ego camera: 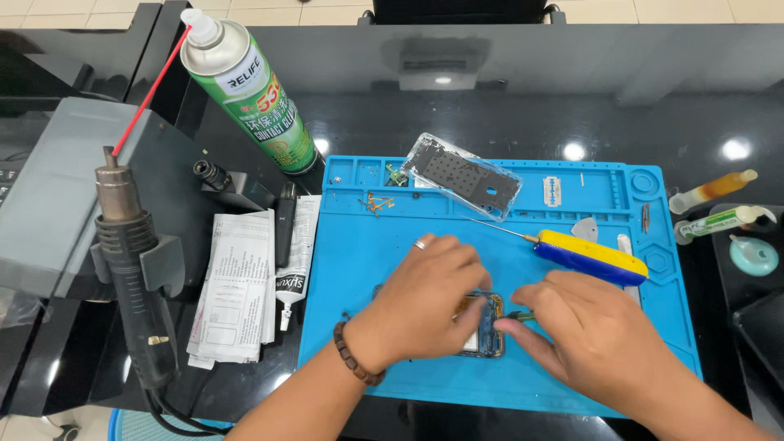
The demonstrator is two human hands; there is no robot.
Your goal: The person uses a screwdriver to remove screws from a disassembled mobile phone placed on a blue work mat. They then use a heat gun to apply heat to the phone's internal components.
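Observation:
An opened phone [487, 327] lies on the blue work mat [359, 269], mostly covered by my hands. My left hand [425, 298], with a ring and a bead bracelet, presses down on the phone's left side. My right hand [588, 331] pinches a small dark-tipped tool [519, 315] that touches the phone's right edge. A yellow and blue screwdriver [588, 256] rests on the mat just behind my right hand.
A clear phone case with a dark perforated plate [464, 175], a razor blade [553, 191] and small screws [377, 202] lie at the mat's far side. A green spray can [253, 94], a hot-air gun [131, 269], papers [237, 286] and a glue tube [291, 286] stand left. Small bottles [719, 204] sit right.

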